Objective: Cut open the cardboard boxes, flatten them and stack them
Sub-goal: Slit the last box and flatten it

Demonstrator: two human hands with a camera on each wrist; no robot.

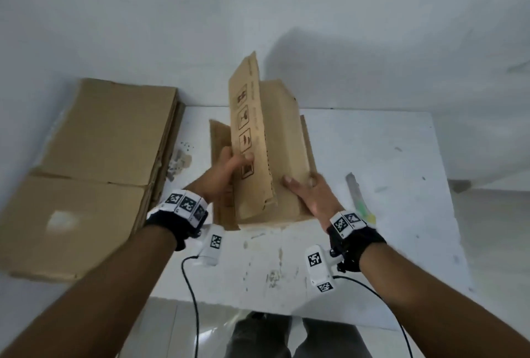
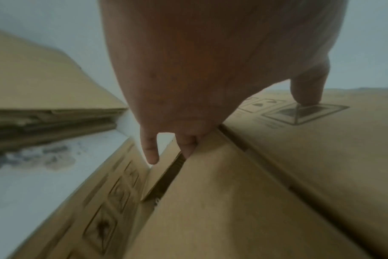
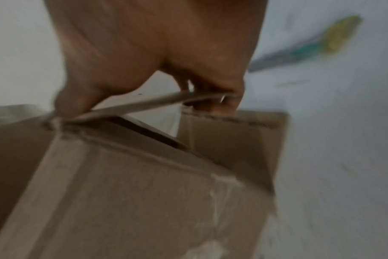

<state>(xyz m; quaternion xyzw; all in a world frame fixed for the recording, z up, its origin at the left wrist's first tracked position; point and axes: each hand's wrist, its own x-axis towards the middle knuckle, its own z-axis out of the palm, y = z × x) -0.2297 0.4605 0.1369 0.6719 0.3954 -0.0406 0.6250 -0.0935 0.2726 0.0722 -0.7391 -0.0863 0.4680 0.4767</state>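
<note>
A brown cardboard box point(image 1: 275, 151), half collapsed with its panels folding together, stands on end over the white table point(image 1: 387, 156). My left hand point(image 1: 233, 165) grips its left side, the thumb on the panel printed with handling symbols point(image 2: 299, 113) and the fingers point(image 2: 188, 145) tucked behind an edge. My right hand point(image 1: 301, 182) holds the right side, thumb on the front face and fingers curled round the edge. In the right wrist view the right hand point(image 3: 142, 103) pinches a panel edge of the box point(image 3: 144, 184). A stack of flattened cardboard point(image 1: 100, 156) lies at the left.
A box cutter point(image 1: 358, 197) with a green and yellow handle lies on the table just right of my right hand, blurred in the right wrist view point(image 3: 321, 43). Small cardboard scraps point(image 1: 179, 162) sit between the stack and the box. A white wall stands behind the table.
</note>
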